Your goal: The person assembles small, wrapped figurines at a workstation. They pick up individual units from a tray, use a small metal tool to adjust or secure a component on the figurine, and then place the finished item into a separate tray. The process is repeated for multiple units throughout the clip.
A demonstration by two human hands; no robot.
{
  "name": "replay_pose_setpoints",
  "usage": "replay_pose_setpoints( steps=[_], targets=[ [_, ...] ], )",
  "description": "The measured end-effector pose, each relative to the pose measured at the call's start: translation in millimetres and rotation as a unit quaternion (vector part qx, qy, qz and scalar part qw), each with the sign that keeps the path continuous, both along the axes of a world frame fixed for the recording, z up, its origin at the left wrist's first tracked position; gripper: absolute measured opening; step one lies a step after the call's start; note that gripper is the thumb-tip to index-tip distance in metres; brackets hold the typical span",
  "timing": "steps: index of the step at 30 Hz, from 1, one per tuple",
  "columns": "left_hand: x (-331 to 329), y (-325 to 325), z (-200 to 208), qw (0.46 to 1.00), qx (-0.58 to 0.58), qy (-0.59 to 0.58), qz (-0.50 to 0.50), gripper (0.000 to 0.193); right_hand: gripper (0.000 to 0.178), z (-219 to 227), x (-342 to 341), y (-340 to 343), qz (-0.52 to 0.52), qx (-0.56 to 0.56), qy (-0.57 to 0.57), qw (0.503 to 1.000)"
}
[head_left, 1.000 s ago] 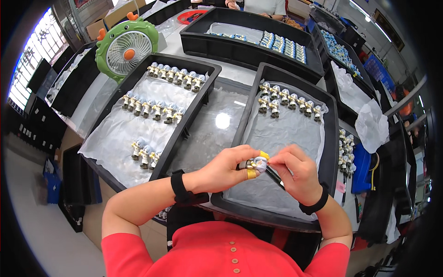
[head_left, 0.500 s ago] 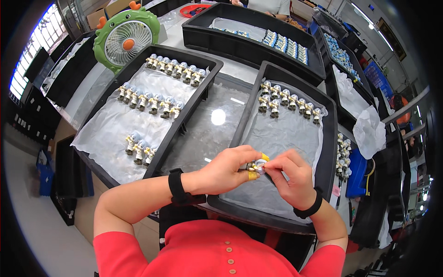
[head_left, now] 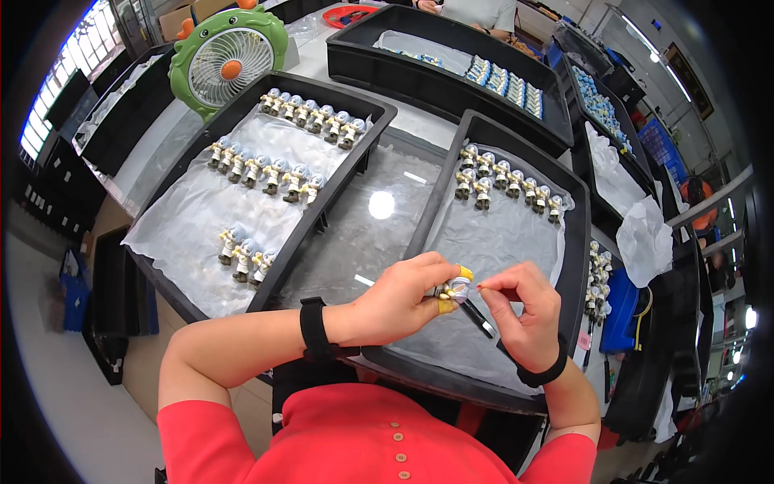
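Over the near part of the right tray, my left hand [head_left: 401, 300] grips a small white-and-gold figurine [head_left: 458, 290] with a pale blue-grey head. Yellow finger cots cover its thumb and a fingertip. My right hand [head_left: 524, 313] is just right of the figurine and apart from it, thumb and forefinger pinched together. Whatever sits in that pinch is too small to name; a tiny reddish spot shows at the tips. A dark pen-like tool [head_left: 479, 318] slants between the figurine and my right palm; I cannot tell whether it is held or lying there.
Similar figurines [head_left: 513, 182] lie in rows on the lined right tray [head_left: 582, 242]. The left tray [head_left: 278, 278] carries more rows. Behind stand a green fan [head_left: 274, 31] and a long black tray [head_left: 427, 90] with blue-white pieces. A person [head_left: 476, 12] sits across the table.
My right hand has drawn back to the right, off the figurine. More of the dark pen-like tool shows now. My left hand keeps its grip, nearly in place.
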State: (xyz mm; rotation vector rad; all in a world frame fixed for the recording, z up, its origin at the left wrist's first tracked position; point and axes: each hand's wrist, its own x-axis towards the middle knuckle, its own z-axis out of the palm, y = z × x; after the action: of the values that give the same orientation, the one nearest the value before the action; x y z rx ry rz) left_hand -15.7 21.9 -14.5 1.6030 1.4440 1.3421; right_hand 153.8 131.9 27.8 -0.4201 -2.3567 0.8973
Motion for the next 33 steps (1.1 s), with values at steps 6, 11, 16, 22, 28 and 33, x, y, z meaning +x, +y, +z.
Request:
replay_pose_setpoints(
  steps=[6, 11, 16, 22, 28, 33],
  targets=[
    [1.7, -0.1, -2.2, 1.000, 0.016, 0.012, 0.009, 0.030, 0.010, -7.7, -3.6, -3.9, 0.026, 0.028, -0.014, 0.999],
    [1.6, -1.5, -2.8, 1.000, 0.013, 0.018, 0.014, 0.031, 0.010, -4.9, -3.2, -1.3, 0.014, -0.035, -0.010, 0.999],
    [1.5, -0.5, -5.5, 1.000, 0.014, 0.020, 0.016, 0.031, 0.010, -8.6, -5.2, -2.7, 0.025, 0.010, -0.011, 1.000],
    [0.7, -1.4, -3.5, 1.000, 0.022, 0.017, 0.013, 0.031, 0.011, -5.8, -4.6, -2.5, 0.021, -0.017, 0.000, 1.000],
    [1.2, -1.4, -5.0, 0.999, 0.023, 0.026, 0.016, 0.031, 0.011, -7.8, -6.2, -2.8, 0.024, -0.030, -0.011, 0.999],
    [1.6, 0.0, -5.6, 1.000, 0.016, 0.008, 0.013, 0.031, 0.010, -7.7, -4.9, -2.0, 0.011, -0.013, -0.002, 1.000]
  ],
)
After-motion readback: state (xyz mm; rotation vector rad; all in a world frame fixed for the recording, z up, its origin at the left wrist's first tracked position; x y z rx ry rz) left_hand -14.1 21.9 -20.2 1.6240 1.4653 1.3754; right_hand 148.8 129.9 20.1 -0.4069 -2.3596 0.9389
